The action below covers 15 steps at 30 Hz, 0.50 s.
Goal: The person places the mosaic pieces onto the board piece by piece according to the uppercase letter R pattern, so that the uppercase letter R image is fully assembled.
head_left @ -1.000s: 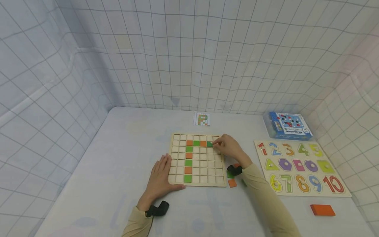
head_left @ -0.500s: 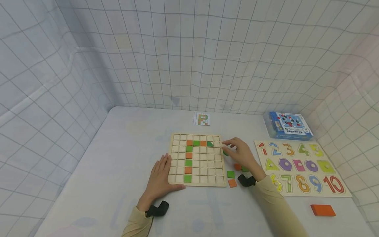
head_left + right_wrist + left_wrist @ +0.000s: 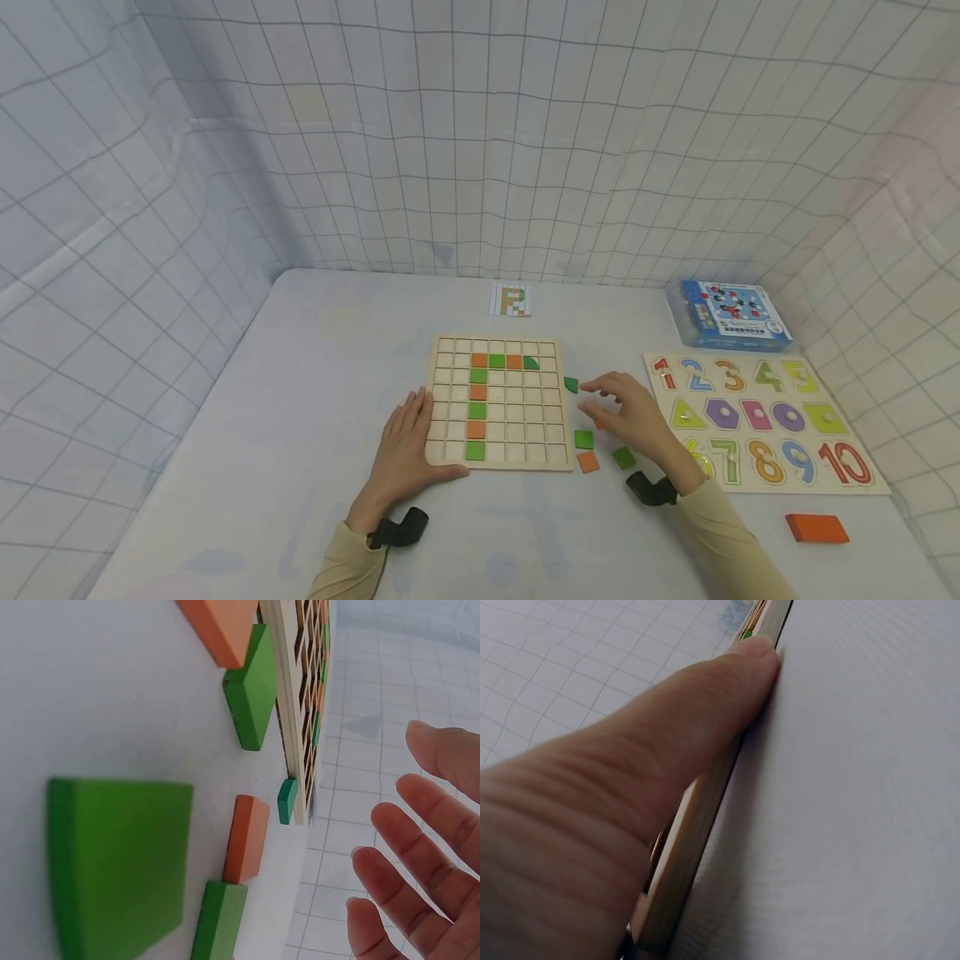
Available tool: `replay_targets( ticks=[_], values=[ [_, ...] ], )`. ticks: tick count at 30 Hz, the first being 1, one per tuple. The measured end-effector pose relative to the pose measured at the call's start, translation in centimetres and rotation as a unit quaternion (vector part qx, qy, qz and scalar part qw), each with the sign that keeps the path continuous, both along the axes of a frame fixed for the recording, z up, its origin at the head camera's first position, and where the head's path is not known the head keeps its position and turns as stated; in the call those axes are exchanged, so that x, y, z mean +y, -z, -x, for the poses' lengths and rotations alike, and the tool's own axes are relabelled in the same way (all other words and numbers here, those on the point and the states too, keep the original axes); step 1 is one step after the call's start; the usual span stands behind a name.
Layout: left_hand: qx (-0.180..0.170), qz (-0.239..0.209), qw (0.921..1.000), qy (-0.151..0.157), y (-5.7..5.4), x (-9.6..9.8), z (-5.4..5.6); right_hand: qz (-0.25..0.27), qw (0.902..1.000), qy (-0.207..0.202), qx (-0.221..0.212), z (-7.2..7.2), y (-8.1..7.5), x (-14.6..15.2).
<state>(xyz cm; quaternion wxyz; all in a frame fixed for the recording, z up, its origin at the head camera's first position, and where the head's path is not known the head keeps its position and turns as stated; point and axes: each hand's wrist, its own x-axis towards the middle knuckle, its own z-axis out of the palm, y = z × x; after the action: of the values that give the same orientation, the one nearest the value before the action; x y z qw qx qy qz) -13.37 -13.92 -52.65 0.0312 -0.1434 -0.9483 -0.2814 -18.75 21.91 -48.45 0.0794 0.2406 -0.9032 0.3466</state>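
A wooden grid board (image 3: 528,421) lies mid-table, with orange and green square tiles in a column and along a row near its far side. That row ends at a dark green quarter-round tile (image 3: 531,363). My left hand (image 3: 405,450) rests at the board's near left corner, fingers straight along the left side; in the left wrist view the thumb (image 3: 697,697) presses on the front edge. My right hand (image 3: 637,421) hovers right of the board, fingers loosely bent, holding nothing. Just left of its fingertips lies another dark green quarter-round tile (image 3: 572,384).
By the board's right side lie a green tile (image 3: 584,439), an orange tile (image 3: 588,462) and another green tile (image 3: 623,457). A number-and-shape puzzle board (image 3: 731,454), a blue box (image 3: 735,343) and an orange block (image 3: 817,528) stand farther right. A pattern card (image 3: 510,300) lies behind the board.
My right hand has left the dark green tile in the board's row and moved right and toward me, over the loose tiles. My left hand has stayed in place.
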Motion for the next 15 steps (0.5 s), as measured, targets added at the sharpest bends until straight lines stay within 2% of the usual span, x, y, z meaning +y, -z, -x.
replay_targets(
  ticks=[5, 10, 15],
  values=[
    [0.000, 0.002, 1.0000, -0.002, 0.0, 0.0, 0.0, 0.001, 0.9999, -0.006, -0.015, -0.8, 0.1, 0.3],
    [-0.001, 0.002, 1.0000, -0.002, 0.1, -0.1, 0.1, -0.017, 0.9991, -0.001, -0.038, -1.3, 0.3, 0.4],
    [-0.002, 0.002, 1.0000, -0.003, 0.2, -0.1, 0.1, -0.035, 0.9984, -0.004, -0.043, -1.6, 0.6, 0.3]
  ],
)
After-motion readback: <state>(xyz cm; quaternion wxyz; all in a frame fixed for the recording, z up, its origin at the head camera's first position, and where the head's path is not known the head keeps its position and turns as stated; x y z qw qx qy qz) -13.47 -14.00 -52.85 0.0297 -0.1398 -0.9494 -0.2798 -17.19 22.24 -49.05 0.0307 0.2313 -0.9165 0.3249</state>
